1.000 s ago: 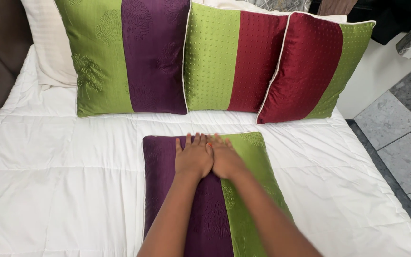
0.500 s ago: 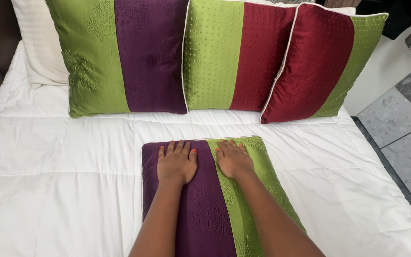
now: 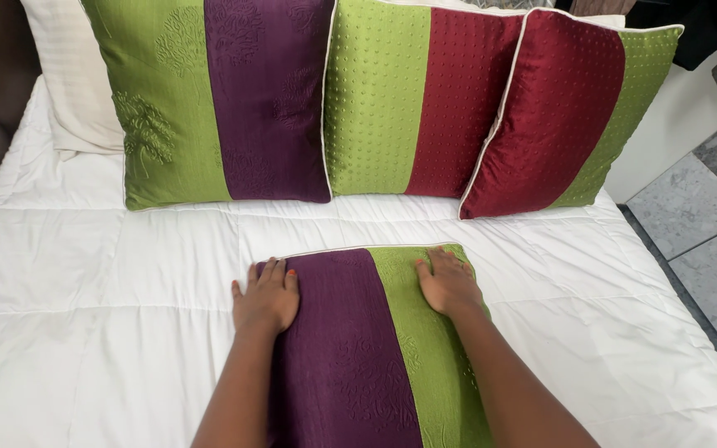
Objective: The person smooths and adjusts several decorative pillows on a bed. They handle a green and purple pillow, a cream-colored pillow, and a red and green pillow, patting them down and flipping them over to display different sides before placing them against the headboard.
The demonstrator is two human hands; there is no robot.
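A purple and green cushion (image 3: 358,340) lies flat on the white quilt (image 3: 101,332) in front of me. My left hand (image 3: 265,296) rests palm down on its purple left edge, fingers spread. On the green right edge lies my right hand (image 3: 447,284), also flat with fingers apart. Neither hand grips anything.
Three upright cushions lean at the head of the bed: a green and purple one (image 3: 217,99), a green and red one (image 3: 417,99), a red and green one (image 3: 558,116). A white pillow (image 3: 68,83) stands behind them. Grey floor tiles (image 3: 707,241) lie right of the bed.
My hands were together at the middle of the flat cushion. They have slid apart, the left to the purple edge and the right to the green edge.
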